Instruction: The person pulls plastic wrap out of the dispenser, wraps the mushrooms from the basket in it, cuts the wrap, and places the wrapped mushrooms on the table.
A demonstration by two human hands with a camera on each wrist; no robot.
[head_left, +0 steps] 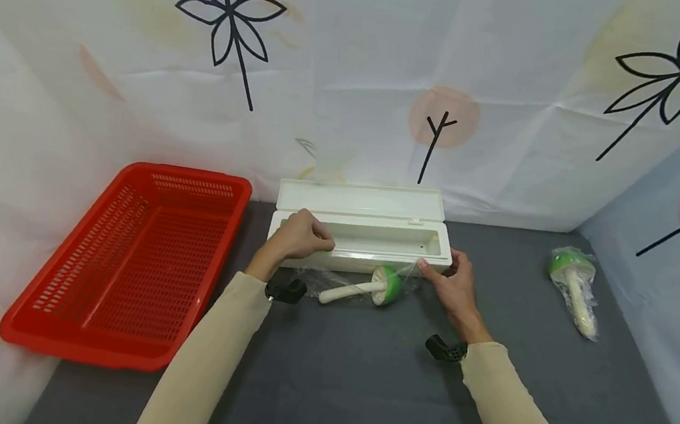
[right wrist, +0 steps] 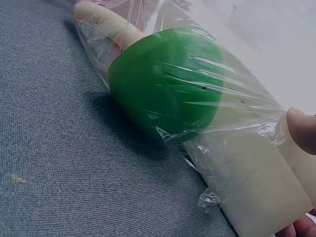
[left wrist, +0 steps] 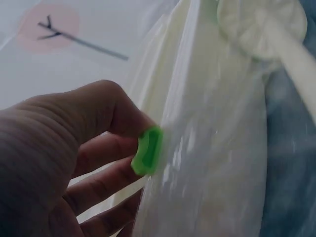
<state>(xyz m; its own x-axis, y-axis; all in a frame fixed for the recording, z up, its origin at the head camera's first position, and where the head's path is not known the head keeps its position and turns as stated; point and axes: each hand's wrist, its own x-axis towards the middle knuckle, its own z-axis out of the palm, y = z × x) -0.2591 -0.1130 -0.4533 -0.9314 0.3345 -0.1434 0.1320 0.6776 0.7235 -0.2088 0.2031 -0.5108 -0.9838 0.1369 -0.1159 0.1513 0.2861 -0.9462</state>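
A long white lidded box (head_left: 359,263) stands at the back of the table, its lid (head_left: 360,201) raised. In front of it lies a mushroom-shaped thing with a green cap (head_left: 393,286) and white stem, wrapped in clear plastic (right wrist: 252,111). My left hand (head_left: 302,234) is over the box's left part; its thumb and finger pinch a small green piece (left wrist: 149,150), its kind unclear, beside the plastic. My right hand (head_left: 456,289) grips the box's right end, the thumb at the plastic's edge and fingers partly hidden behind the box.
A red slotted plastic basket (head_left: 191,324) stands on the left. At the far right lies a second wrapped green-capped mushroom-shaped thing (head_left: 577,288). A patterned cloth (head_left: 363,68) hangs behind the grey table (head_left: 357,396).
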